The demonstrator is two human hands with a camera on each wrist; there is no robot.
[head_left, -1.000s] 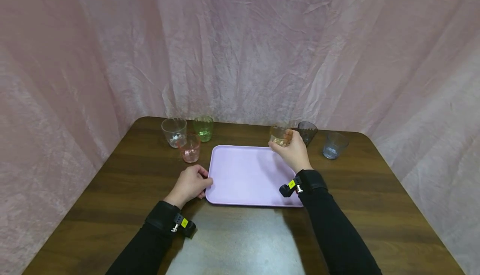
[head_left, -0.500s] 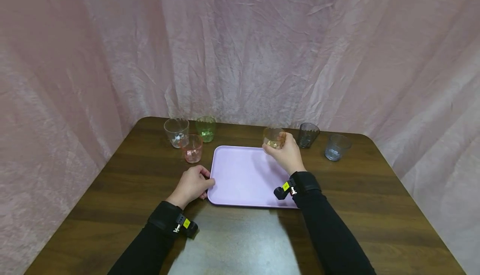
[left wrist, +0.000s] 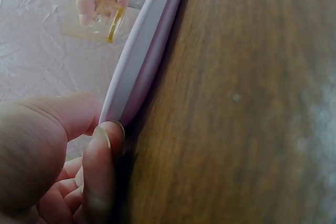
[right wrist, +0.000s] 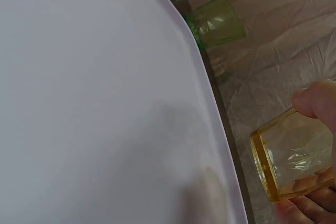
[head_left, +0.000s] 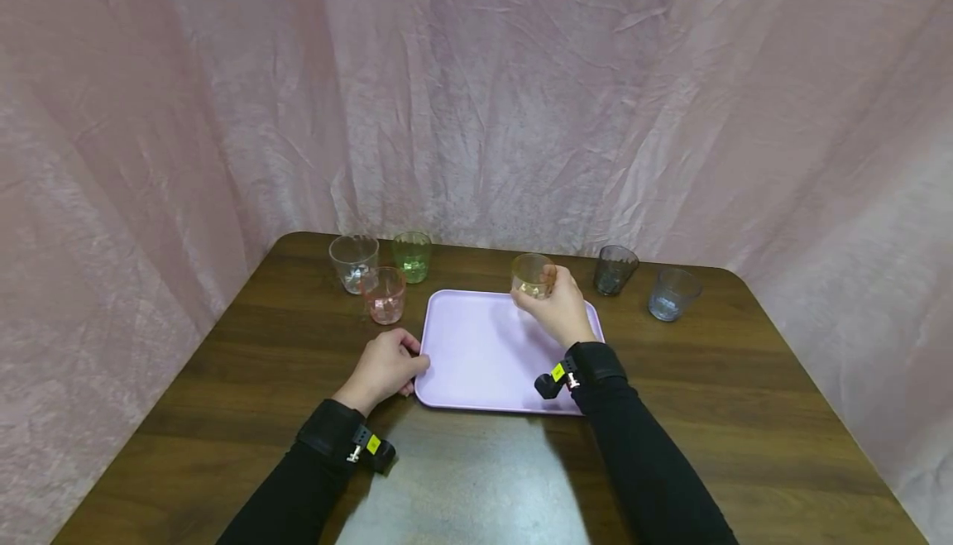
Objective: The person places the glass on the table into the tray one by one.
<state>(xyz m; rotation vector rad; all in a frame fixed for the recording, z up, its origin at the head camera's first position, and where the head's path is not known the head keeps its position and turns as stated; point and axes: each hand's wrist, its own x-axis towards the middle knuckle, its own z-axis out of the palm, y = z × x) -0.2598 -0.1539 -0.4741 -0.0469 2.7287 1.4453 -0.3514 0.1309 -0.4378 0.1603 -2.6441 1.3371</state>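
Note:
My left hand (head_left: 382, 368) pinches the left edge of a pale lilac tray (head_left: 472, 363), which lies on the table. In the left wrist view the thumb is over the tray's rim (left wrist: 137, 56) and a fingertip is against its outer side. With thumb and fingers my right hand (head_left: 560, 310) grips a yellow-tinted glass (head_left: 527, 274) by its sides. The glass is upright and overlaps the tray's far edge in the head view. In the right wrist view its thick yellow base (right wrist: 264, 166) shows beside the tray's rim.
Left of the tray stand a clear glass (head_left: 353, 257), a green glass (head_left: 412, 257) and a pink glass (head_left: 385, 297). A dark grey glass (head_left: 615, 270) and a bluish glass (head_left: 672, 295) stand to the right. A pink curtain (head_left: 476, 98) hangs behind the wooden table (head_left: 744, 413).
My right hand has carried the yellow glass leftward, away from the dark grey glass, along the tray's far edge. My left hand has stayed at the tray's left edge.

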